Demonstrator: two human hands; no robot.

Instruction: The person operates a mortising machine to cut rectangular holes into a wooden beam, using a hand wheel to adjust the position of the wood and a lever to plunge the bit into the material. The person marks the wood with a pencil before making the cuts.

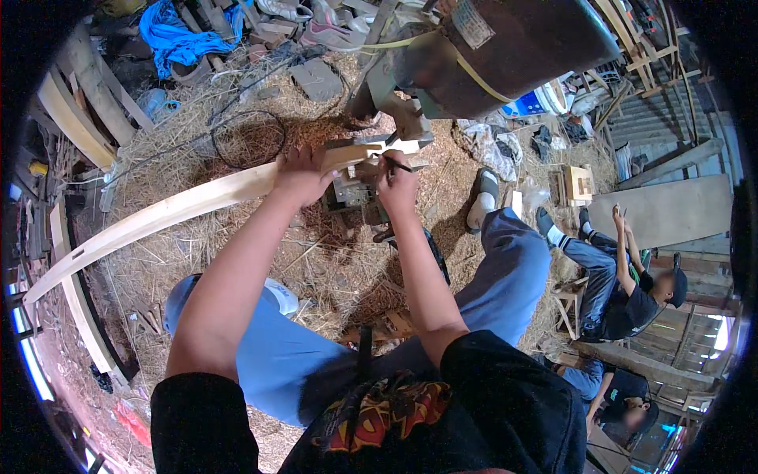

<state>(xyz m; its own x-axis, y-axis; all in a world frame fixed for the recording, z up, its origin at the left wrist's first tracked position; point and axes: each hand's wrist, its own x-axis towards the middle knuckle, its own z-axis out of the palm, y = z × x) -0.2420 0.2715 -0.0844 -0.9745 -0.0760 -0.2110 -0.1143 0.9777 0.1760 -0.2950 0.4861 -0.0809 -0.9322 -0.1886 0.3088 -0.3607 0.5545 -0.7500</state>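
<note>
My left hand (302, 174) grips a long curved pale wooden piece (158, 215) near its right end, where it rests on a small machine (371, 170). The piece sweeps away to the lower left. My right hand (397, 183) is closed on a thin dark pencil-like tool (397, 164), its tip at the end of the wood. Above both hands sits a large dark cylindrical motor housing (513, 43) with a yellow strap round it. My blue trouser legs (505, 268) frame the work.
Wood shavings and straw (316, 261) cover the floor. A wire loop (249, 138), blue cloth (178, 35) and timber offcuts lie at the back left. Another curved wooden strip (79, 308) lies at left. Two seated people (624, 292) work at the right near a grey board (671, 209).
</note>
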